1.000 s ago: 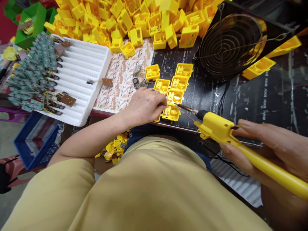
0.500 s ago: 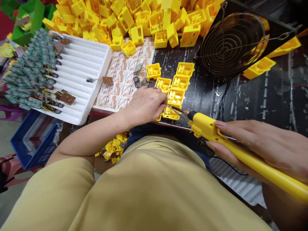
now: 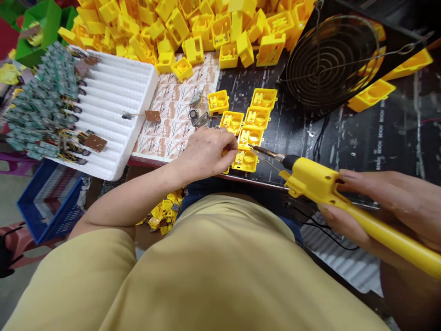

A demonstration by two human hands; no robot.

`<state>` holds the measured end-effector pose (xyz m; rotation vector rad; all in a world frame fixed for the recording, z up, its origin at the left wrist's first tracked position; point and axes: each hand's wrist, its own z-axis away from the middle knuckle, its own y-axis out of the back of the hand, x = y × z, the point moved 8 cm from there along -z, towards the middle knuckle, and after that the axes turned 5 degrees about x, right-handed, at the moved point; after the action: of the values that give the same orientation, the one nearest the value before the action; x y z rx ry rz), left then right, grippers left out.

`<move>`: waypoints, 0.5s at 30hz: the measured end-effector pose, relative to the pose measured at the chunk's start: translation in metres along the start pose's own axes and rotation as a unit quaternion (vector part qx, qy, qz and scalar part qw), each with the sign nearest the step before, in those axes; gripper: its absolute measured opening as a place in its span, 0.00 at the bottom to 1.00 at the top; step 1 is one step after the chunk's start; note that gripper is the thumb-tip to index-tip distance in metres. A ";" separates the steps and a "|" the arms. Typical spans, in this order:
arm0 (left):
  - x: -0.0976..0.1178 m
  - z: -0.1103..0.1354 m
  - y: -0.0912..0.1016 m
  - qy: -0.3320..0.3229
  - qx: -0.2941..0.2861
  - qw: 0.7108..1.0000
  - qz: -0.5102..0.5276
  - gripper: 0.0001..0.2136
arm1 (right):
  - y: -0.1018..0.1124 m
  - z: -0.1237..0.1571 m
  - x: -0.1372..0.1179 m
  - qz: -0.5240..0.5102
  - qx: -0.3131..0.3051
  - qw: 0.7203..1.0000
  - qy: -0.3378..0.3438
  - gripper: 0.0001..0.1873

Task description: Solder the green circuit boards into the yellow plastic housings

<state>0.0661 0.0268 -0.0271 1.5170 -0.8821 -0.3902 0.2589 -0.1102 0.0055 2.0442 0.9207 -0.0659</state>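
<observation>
Right-hand fingers (image 3: pixel 374 185) clasp a smooth plastic soldering iron (image 3: pixel 313 179); left-hand fingers (image 3: pixel 225 139) bunch beside boxy yellow housings (image 3: pixel 245 160), any pinched item hidden.

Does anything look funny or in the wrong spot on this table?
Maybe one: a small brown board pokes past the right edge of the white foam tray, its wires trailing back, away from the grey-green heap on the left.

"What sort of place?"
"A workshop: I'm gripping a soldering iron (image 3: pixel 312 179), cases (image 3: pixel 257 118) line up by my bench's (image 3: pixel 292 124) near edge, boards (image 3: pixel 44 99) heap the foam (image 3: pixel 113 99)."
</observation>
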 end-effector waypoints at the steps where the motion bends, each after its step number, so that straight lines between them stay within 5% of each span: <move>1: 0.000 0.000 0.000 -0.001 -0.001 1.000 -0.003 0.11 | -0.001 -0.002 -0.003 -0.001 -0.003 1.000 0.004 0.37; 15: 0.004 -0.002 -0.002 -0.006 -0.014 0.999 -0.036 0.11 | -0.007 -0.030 -0.021 -0.025 -0.034 0.997 0.067 0.32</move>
<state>0.0709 0.0246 -0.0280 1.5247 -0.8284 -0.4631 0.2313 -0.0981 0.0269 1.9816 1.0434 0.0756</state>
